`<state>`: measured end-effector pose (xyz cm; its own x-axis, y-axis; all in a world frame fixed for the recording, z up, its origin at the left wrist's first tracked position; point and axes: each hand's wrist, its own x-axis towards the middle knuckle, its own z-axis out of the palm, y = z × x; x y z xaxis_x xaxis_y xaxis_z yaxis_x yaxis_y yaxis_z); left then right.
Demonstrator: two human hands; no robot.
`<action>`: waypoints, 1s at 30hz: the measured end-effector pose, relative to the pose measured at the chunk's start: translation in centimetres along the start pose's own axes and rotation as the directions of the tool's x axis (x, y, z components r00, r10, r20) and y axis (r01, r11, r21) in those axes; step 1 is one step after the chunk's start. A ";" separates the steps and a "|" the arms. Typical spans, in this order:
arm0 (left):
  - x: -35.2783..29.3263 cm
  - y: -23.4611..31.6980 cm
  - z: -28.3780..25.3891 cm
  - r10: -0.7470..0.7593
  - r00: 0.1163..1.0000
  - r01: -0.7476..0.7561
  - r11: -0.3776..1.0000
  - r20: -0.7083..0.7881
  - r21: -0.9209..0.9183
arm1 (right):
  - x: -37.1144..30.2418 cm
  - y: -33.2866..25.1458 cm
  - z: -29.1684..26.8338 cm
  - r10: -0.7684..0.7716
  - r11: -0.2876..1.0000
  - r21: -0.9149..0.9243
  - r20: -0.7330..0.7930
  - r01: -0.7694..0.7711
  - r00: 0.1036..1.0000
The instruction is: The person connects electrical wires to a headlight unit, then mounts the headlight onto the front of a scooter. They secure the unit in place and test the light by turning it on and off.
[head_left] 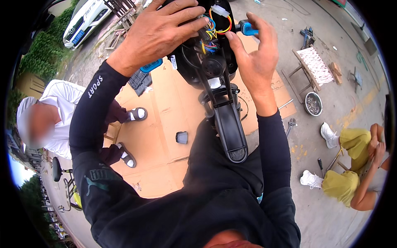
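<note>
Brown cardboard sheeting (159, 111) covers part of the grey concrete ground (285, 37) beneath a black plastic vehicle front section (213, 66), which stands before the person with its casing open. Nearest, the left hand (169, 31) lies over the section's left edge, fingers stretched toward a bundle of thin multicoloured wires (209, 46) inside; whether it grips anything, I cannot tell. At the section's right side, the right hand (258, 51) is released, thumb and forefinger parted beside a blue-and-black rounded fitting (249, 29). A white plastic connector (220, 10) sits among the wires. Left of the section, a small dark-grey plastic box (181, 137) rests on the cardboard. Right of it lie a silvery metal wrench (291, 126) and, farther off, a round metal bowl of small pieces (313, 103). Seated people flank the section, one white-shirted (62, 97), one in olive-yellow trousers (351, 165). Farthest, beyond its left side, stands a white car (89, 20).
</note>
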<state>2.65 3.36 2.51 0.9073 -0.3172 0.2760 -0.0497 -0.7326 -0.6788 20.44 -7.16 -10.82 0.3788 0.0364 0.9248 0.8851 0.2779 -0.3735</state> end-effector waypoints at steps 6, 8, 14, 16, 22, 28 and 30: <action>0.0 0.8 0.0 -0.052 0.998 0.053 0.996 -0.031 0.065 | -7.1 -4.4 -2.2 0.102 0.991 0.047 0.368 -0.128 0.924; -0.5 0.1 1.4 -0.004 0.996 0.009 0.998 -0.087 0.065 | -7.1 -4.7 -0.9 0.070 0.996 0.039 0.287 -0.085 0.955; -1.5 -0.6 2.6 -0.038 0.961 0.020 0.998 -0.275 -0.067 | -4.4 -4.1 -0.8 0.080 0.972 0.187 0.311 -0.144 0.947; -1.7 -0.7 2.6 -0.051 0.958 0.027 0.996 -0.282 -0.086 | -3.7 -4.1 -1.6 0.346 0.760 0.398 0.421 -0.514 0.838; -1.9 -1.1 1.1 -0.002 0.991 -0.015 0.992 -0.135 -0.124 | -1.3 -2.6 -1.9 0.473 0.291 0.560 0.620 -0.776 0.626; -2.0 0.0 -1.7 -0.006 0.979 0.014 0.999 0.205 -0.036 | -0.2 -0.6 -2.8 0.504 0.072 0.569 0.688 -0.819 0.522; -2.2 -0.3 -1.3 0.004 0.970 0.012 0.998 0.244 -0.064 | -0.8 -1.0 -2.4 0.551 0.061 0.596 0.648 -0.800 0.525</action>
<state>0.10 3.55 3.00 0.9815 -0.1641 0.0988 -0.0658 -0.7732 -0.6307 19.91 -9.75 -11.36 0.5112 0.7946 0.3274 -0.4102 0.5603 -0.7196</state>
